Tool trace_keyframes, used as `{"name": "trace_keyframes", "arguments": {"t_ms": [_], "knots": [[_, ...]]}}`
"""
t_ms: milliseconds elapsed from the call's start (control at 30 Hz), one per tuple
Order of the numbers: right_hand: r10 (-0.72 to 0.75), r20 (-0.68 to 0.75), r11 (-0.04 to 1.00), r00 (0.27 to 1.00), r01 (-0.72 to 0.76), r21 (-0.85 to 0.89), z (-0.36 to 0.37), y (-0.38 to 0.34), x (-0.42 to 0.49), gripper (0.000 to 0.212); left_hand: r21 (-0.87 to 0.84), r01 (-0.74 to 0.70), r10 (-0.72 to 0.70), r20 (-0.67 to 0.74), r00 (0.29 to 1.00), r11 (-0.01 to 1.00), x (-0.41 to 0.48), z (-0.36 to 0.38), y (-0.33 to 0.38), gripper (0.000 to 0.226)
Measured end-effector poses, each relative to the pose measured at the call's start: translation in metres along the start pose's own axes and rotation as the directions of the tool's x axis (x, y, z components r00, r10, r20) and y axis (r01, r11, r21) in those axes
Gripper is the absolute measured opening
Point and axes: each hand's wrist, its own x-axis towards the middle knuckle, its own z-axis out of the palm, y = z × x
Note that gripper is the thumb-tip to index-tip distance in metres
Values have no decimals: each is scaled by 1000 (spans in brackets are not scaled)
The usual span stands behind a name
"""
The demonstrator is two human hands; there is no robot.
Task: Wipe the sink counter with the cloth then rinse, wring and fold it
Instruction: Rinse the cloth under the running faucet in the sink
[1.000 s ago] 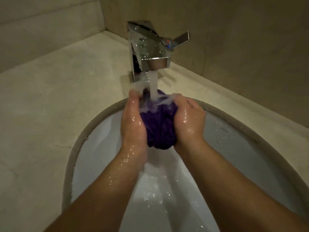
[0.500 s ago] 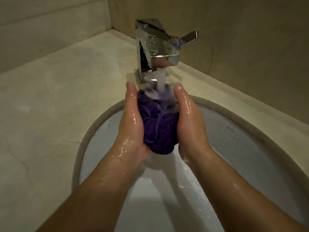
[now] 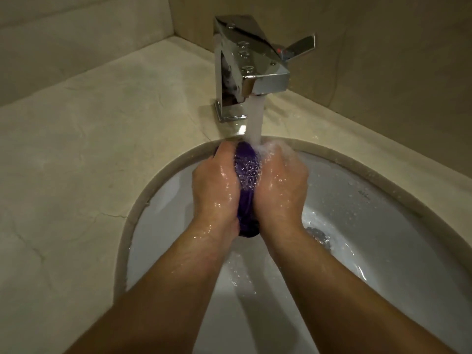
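A wet purple cloth is bunched into a narrow wad between my two hands, over the white sink basin. My left hand grips its left side with curled fingers. My right hand grips its right side the same way. Water streams from the chrome faucet onto the top of the cloth and my right fingers, splashing there. Only a strip of the cloth shows between the hands, with a dark end hanging below the wrists.
The beige stone counter wraps the oval basin on the left and behind. The faucet's lever points right. Tiled walls close in at the back and right. The drain sits right of my right wrist.
My hands went from flat palms pressing the cloth to curled fingers squeezing it tight. The cloth wad got narrower. The hands dropped a little lower under the stream.
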Motion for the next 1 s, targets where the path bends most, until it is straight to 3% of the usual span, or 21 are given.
{"name": "trace_keyframes", "arguments": {"t_ms": [167,300,400,467,567,633,667,767,867,1000], "knots": [[129,7,991,992,-129,30,1,4,2,36,121,-75,95,-166,982,990,-3,-1,1,33],[253,23,967,967,-254,12,2,0,4,33,153,-31,61,-190,980,988,-5,1,1,35],[337,65,930,939,-342,134,-7,0,4,19,160,36,-27,-61,998,986,-15,3,-4,32],[407,142,845,902,-431,317,-18,0,5,17,21,158,-159,54,986,987,-21,4,1,41],[437,315,655,843,-538,531,-29,-2,7,40,-127,405,-379,189,906,905,-22,4,11,54],[412,396,595,821,-571,565,-31,-9,7,39,-112,515,-481,233,845,850,-24,6,13,55],[415,384,631,825,-565,532,-31,-11,6,35,-113,533,-495,252,831,838,-25,6,13,53],[287,236,900,928,-346,264,-36,-11,5,25,-143,521,-464,301,833,842,-21,2,14,48],[203,387,934,899,-297,199,-46,-11,0,32,-105,370,-325,300,897,923,-20,-4,15,35],[151,527,965,836,-240,104,-53,-7,2,34,-35,268,-243,321,915,963,-22,1,13,25]]}}
